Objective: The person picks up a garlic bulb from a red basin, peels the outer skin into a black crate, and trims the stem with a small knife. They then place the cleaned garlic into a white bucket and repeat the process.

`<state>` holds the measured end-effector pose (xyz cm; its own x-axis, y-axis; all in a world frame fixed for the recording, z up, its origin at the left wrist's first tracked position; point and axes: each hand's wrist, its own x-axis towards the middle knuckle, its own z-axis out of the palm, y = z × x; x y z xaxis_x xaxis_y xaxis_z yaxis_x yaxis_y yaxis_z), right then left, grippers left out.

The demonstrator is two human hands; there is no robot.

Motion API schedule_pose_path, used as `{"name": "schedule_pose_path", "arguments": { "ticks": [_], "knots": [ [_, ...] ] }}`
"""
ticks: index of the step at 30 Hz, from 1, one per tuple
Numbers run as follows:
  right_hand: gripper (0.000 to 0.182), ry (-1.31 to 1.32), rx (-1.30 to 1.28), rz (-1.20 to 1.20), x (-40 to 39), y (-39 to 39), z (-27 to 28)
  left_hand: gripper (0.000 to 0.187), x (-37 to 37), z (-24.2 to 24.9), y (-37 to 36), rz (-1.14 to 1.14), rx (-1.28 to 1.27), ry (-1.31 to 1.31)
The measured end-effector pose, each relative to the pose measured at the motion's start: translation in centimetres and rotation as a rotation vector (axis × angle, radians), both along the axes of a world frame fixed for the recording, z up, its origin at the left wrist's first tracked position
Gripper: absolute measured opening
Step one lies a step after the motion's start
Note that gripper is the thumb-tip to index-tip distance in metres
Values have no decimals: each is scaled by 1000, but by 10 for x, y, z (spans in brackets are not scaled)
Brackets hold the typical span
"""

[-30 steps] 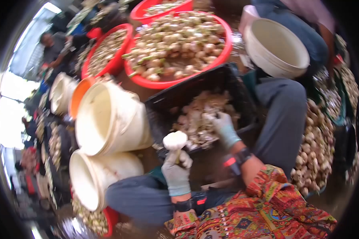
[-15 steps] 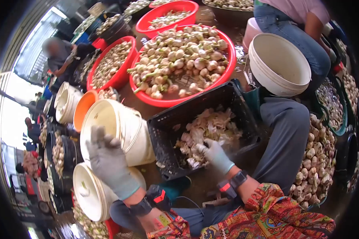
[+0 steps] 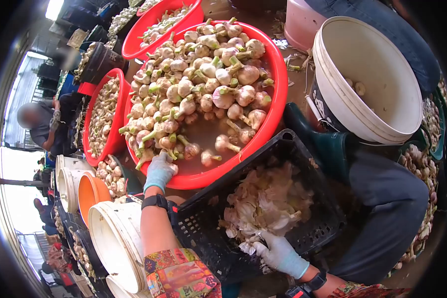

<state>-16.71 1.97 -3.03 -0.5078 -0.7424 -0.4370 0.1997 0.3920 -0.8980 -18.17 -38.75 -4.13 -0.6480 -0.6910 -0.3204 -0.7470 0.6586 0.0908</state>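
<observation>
- Three round red plastic basins (image 3: 282, 99); the largest holds whitish-purple garlic bulbs (image 3: 223, 97) in brown water.
- Left gloved hand (image 3: 160, 172): fingers curled at that basin's near rim; grip hidden.
- Right gloved hand (image 3: 279, 253): fingers bent at papery skins (image 3: 273, 198) inside one black perforated plastic crate (image 3: 194, 226); grip cannot be told.
- Dark green boot (image 3: 333, 151): marking illegible.

no readable text, labels, brands, numbers or signs, any lettering too small or blurred

Lowest white bucket (image 3: 118, 288), cut off below
</observation>
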Motion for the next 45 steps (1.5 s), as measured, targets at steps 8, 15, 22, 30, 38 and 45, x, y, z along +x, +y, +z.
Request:
{"name": "schedule_pose_path", "arguments": {
  "ticks": [8, 15, 22, 30, 38, 45],
  "knots": [
    [27, -30, -8, -22, 13, 7, -12, 36, 28, 22, 10, 97, 187, 176],
    [27, -99, 101, 3, 12, 4, -15, 38, -4, 11, 16, 98, 293, 174],
    [26, 1, -10, 20, 3, -9, -12, 72, -79, -35, 31, -164, 310, 27],
    [28, -38, -4, -43, -2, 4, -3, 43, -65, 18, 64, 115, 805, 401],
    [43, 284, -350, 48, 8, 19, 48, 23, 80, 66, 268, 509, 1181, 1397],
    [46, 171, -383, 499, 64, 40, 22, 20, 181, 51, 365, 1207, 1123, 1623]
  ]
}}
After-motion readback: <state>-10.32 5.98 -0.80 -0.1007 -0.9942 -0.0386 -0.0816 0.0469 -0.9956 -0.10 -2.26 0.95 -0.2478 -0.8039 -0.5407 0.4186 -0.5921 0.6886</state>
